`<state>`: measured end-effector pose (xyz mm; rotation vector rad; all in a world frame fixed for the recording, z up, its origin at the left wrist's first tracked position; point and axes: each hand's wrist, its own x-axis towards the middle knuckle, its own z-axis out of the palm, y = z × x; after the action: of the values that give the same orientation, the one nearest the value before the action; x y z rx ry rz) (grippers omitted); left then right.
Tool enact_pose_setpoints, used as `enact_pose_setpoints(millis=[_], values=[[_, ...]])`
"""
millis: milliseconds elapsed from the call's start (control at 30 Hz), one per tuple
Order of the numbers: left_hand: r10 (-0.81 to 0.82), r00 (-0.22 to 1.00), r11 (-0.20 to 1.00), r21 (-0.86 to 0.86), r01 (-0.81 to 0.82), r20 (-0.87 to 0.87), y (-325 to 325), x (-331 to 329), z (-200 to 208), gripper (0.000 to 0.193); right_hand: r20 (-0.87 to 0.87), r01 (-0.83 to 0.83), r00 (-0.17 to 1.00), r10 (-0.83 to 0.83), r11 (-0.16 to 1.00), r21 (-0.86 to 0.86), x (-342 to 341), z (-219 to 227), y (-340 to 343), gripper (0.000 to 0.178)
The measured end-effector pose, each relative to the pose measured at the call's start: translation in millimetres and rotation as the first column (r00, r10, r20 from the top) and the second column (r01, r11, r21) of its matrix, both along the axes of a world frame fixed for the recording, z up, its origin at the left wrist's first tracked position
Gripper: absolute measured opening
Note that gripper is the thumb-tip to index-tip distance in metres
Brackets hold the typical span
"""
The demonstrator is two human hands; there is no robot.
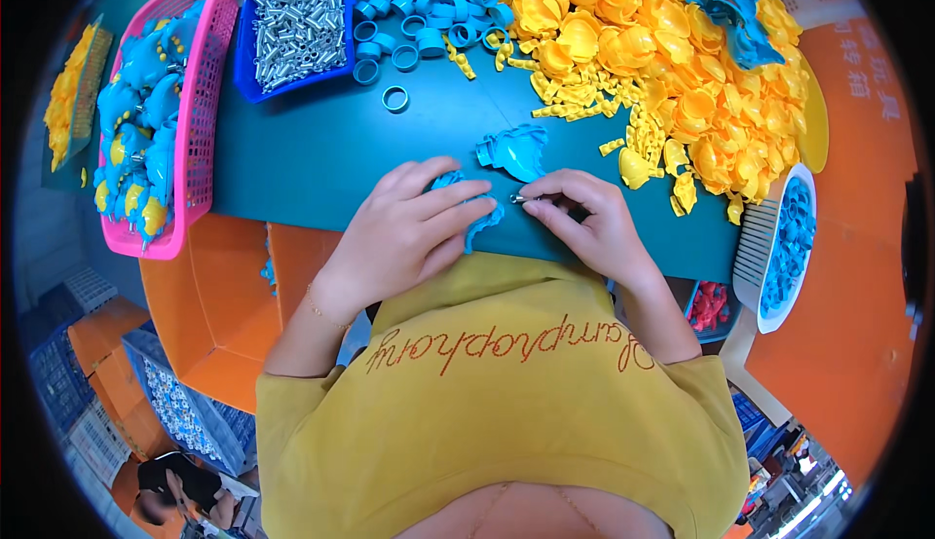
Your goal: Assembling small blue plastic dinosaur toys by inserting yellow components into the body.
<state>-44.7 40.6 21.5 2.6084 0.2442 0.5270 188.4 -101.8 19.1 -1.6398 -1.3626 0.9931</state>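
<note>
My left hand [414,218] curls over a blue molded plastic shell piece [484,220] at the near edge of the green table, its fingers covering most of the piece. Just to the right, my right hand [596,225] pinches a small silvery metal part [516,199] between thumb and fingertips, close beside that shell. A second blue shell piece [516,151], with a jagged edge, lies on the table beyond both hands and touches neither.
A blue tray [351,13] of metal parts stands at the back, near blue rings [394,99]. Yellow shells [633,42] heap at the back right. A pink basket [200,130] of blue-yellow assemblies stands left; a white basket [752,247] of blue pieces right. Another person [180,485] is at lower left.
</note>
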Motion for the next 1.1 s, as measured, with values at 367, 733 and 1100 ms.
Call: enact_pose_setpoints(millis=[367,733,1100], values=[[0.124,0.992,0.973,-0.195,-0.120,0.006,-22.2,2.7,-21.7,0.065,-0.374,0.095,0.922,-0.104,0.995,-0.042,-1.5,-13.6,7.2,0.015],[0.144,0.989,0.979,-0.154,-0.136,0.044,-25.6,4.0,-28.1,0.058,0.126,-0.064,0.991,0.032,0.965,0.255,-3.3,-16.8,15.1,0.021],[0.246,0.968,0.968,-0.068,-0.242,0.053,-31.7,7.0,-23.9,0.065,0.454,0.073,0.874,-0.175,0.970,0.234,35.6,13.1,26.7,0.022]])
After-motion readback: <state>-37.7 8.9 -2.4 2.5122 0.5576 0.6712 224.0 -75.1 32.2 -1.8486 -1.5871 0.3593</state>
